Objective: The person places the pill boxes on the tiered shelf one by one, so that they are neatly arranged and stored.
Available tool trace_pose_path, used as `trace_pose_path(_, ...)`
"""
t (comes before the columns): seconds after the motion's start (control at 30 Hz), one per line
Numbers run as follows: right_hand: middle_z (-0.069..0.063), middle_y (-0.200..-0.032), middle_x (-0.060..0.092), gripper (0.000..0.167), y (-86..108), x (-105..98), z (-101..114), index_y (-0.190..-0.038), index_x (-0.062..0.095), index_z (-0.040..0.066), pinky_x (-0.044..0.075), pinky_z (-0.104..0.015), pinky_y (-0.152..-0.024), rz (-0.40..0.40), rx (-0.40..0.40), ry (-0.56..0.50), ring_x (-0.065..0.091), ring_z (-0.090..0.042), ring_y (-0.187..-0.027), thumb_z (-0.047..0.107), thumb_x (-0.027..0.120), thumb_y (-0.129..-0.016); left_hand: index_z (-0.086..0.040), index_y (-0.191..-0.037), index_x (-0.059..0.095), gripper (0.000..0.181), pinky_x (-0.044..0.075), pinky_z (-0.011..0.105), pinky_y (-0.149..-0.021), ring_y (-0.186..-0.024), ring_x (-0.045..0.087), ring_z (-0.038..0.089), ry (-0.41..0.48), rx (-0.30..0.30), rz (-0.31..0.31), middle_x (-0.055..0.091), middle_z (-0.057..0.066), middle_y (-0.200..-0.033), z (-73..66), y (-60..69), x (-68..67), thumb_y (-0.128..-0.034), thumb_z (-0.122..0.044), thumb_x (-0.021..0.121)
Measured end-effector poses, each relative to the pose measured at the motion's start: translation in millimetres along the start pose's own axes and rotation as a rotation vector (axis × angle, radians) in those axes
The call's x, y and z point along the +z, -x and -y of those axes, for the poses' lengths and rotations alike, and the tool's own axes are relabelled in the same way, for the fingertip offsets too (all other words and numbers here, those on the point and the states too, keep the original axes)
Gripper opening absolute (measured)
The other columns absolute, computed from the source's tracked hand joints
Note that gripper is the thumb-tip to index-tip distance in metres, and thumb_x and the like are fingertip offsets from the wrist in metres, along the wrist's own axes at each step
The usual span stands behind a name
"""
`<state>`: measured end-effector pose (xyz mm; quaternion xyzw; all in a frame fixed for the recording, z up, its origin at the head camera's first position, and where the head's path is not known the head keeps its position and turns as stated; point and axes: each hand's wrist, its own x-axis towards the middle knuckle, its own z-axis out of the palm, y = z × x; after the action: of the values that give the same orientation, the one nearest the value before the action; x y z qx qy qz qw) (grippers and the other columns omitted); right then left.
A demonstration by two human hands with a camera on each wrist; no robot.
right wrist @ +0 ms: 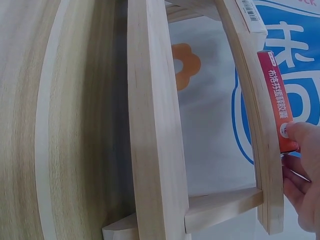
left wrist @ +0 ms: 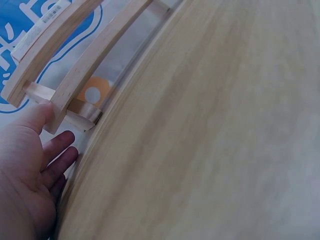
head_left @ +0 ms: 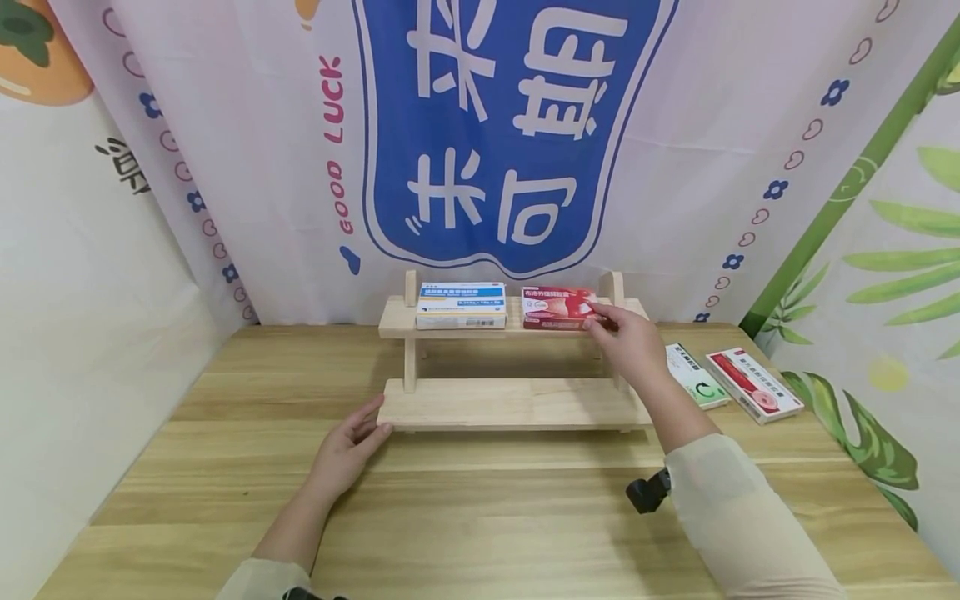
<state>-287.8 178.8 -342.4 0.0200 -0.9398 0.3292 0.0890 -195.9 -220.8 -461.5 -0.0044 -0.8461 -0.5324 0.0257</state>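
Note:
A two-tier wooden stand (head_left: 517, 403) (left wrist: 75, 82) (right wrist: 155, 120) stands on the table. My left hand (head_left: 347, 454) (left wrist: 25, 175) holds the left end of its lower board, thumb at the front corner; the other fingers are loosely bent, partly hidden. On the upper board, at the right, lies a red-and-white box (head_left: 555, 310) (right wrist: 278, 102). My right hand (head_left: 630, 342) (right wrist: 306, 175) pinches that box at its right end. A blue-and-white box (head_left: 461, 307) (right wrist: 251, 16) rests on the same board to its left, a gap between them.
Right of the stand, a green-and-white box (head_left: 697, 379) and another red-and-white box (head_left: 753, 385) lie on the wooden table (head_left: 480, 517). A printed cloth (head_left: 285, 167) hangs behind the stand. The right forearm passes in front of the stand's right end.

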Motion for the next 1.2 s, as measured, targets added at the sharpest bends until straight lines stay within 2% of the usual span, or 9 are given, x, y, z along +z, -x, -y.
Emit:
trace_pose_path(0.27, -0.015, -0.133, 0.061, 0.046, -0.2, -0.9, -2.0, -0.142, 0.053, 0.019, 0.046, -0.052, -0.102, -0.010, -0.033, -0.010, 0.056, -0.033, -0.120, 0.035, 0.057, -0.099, -0.015, -0.148, 0.043, 0.057, 0.048, 0.043, -0.104, -0.123, 0.060, 0.032, 0.000, 0.002, 0.003, 0.056, 0.018, -0.140, 1.7, -0.2, 0.5, -0.0973, -0.031, 0.062)
trace_pose_path(0.47, -0.016, -0.146, 0.051, 0.053, 5.6, -5.8, -9.8, -0.143, 0.051, 0.015, 0.046, -0.052, -0.104, 0.009, -0.063, -0.095, 0.054, -0.036, -0.129, 0.039, 0.060, -0.097, -0.014, -0.149, 0.042, 0.056, 0.047, 0.041, -0.105, -0.125, 0.059, 0.031, 0.010, -0.011, 0.010, 0.057, 0.019, -0.139, 1.2, -1.1, 0.1, -0.0985, -0.029, 0.060)
trace_pose_path(0.67, -0.020, -0.151, 0.042, 0.060, 16.5, -16.0, -24.4, -0.145, 0.047, 0.012, 0.035, -0.063, -0.108, -0.015, -0.063, -0.070, 0.041, -0.042, -0.137, 0.044, 0.059, -0.096, -0.014, -0.149, 0.041, 0.056, 0.046, 0.040, -0.106, -0.125, 0.059, 0.030, 0.019, -0.007, 0.012, 0.058, 0.019, -0.138, 0.5, -0.8, -0.4, -0.0985, -0.029, 0.060)
trace_pose_path(0.83, -0.023, -0.153, 0.037, 0.064, 22.5, -23.9, -39.1, -0.146, 0.044, 0.010, 0.031, -0.065, -0.110, -0.039, -0.055, -0.041, 0.034, -0.045, -0.140, 0.047, 0.058, -0.096, -0.014, -0.149, 0.042, 0.056, 0.048, 0.039, -0.104, -0.123, 0.060, 0.031, -0.002, -0.003, 0.008, 0.059, 0.019, -0.135, 3.0, -1.7, -0.1, -0.0982, -0.031, 0.060)
trace_pose_path(1.0, -0.022, -0.152, 0.039, 0.062, 26.6, -30.2, -58.1, -0.144, 0.046, 0.009, 0.030, -0.066, -0.110, -0.080, -0.055, 0.000, 0.035, -0.046, -0.139, 0.046, 0.059, -0.096, -0.015, -0.148, 0.043, 0.057, 0.048, 0.044, -0.103, -0.122, 0.061, 0.032, -0.005, -0.008, 0.008, 0.061, 0.019, -0.134, 3.7, -0.8, 0.1, -0.0972, -0.033, 0.062)
trace_pose_path(1.2, -0.023, -0.150, 0.040, 0.058, 32.0, -38.2, -81.4, -0.142, 0.049, 0.008, 0.028, -0.066, -0.110, -0.119, -0.045, 0.025, 0.034, -0.048, -0.138, 0.041, 0.061, -0.095, -0.017, -0.149, 0.043, 0.059, 0.048, 0.049, -0.103, -0.125, 0.058, 0.034, -0.012, -0.021, 0.016, 0.051, 0.017, -0.146, 5.2, -2.1, 0.1, -0.0966, -0.040, 0.061)
